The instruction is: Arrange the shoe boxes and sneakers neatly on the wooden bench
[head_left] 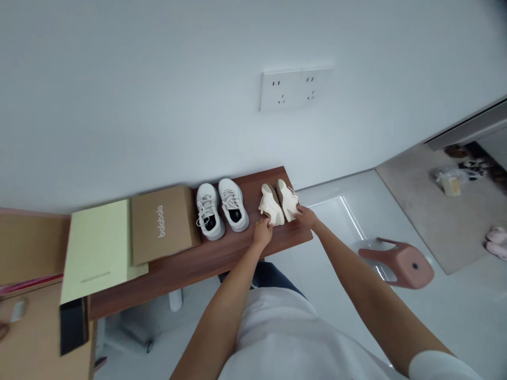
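Observation:
Two small cream shoes stand side by side near the right end of a brown wooden shelf [253,244]. My left hand [263,232] has its fingers closed at the near end of the left cream shoe [271,205]. At the near right side of the right cream shoe [288,200], my right hand [307,217] pinches its edge. Both shoes appear to rest on the wood. To their left sit a larger white sneaker [233,203] and its mate [209,211], with grey-white laces and dark insides.
Further left on the shelf are a brown shoebox [164,224] and a pale green box [97,248]. A white wall with a socket plate [295,88] rises behind. On the floor at right stand a pink stool [414,265] and a beige mat [431,221].

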### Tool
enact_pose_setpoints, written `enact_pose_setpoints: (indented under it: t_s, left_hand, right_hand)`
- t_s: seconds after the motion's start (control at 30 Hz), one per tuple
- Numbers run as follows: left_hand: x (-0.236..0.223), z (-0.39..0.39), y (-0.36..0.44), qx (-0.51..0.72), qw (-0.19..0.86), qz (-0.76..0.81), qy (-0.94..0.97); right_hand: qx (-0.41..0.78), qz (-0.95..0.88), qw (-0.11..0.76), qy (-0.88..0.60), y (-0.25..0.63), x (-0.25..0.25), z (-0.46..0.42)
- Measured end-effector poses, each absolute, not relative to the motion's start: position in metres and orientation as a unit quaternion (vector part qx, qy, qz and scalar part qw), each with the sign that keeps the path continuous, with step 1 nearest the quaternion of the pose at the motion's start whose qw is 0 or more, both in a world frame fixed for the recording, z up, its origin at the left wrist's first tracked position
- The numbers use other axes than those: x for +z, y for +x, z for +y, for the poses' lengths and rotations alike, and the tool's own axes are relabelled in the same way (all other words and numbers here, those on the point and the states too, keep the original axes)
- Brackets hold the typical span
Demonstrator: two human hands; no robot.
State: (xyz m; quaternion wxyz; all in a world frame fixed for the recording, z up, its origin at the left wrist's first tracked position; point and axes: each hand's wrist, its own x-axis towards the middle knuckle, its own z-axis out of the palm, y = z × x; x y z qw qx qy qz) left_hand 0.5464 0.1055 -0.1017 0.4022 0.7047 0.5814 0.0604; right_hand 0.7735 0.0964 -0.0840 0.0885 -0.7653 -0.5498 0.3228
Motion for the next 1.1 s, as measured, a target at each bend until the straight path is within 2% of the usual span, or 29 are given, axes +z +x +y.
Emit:
enact_pose_setpoints:
  t_s: [0.13,0.37,0.67,1.1]
  left_hand:
    - [-0.088,0.122,0.536,0.079,0.389,0.572,0.718]
    - [-0.066,0.146,0.540,0.024,0.306,0.572,0.761]
    - [-0.067,0.161,0.548,-0.033,0.248,0.594,0.765]
    - [-0.071,0.169,0.550,-0.041,0.281,0.604,0.745]
  right_hand:
    - [0.291,-0.575,0.072,-0.761,0.768,-0.074,0.102]
    - [0.211,-0.627,0.010,-0.750,0.727,-0.054,0.124]
    - [0.177,-0.661,-0.080,-0.725,0.693,-0.040,0.149]
    - [0.205,-0.650,-0.094,-0.725,0.681,-0.054,0.164]
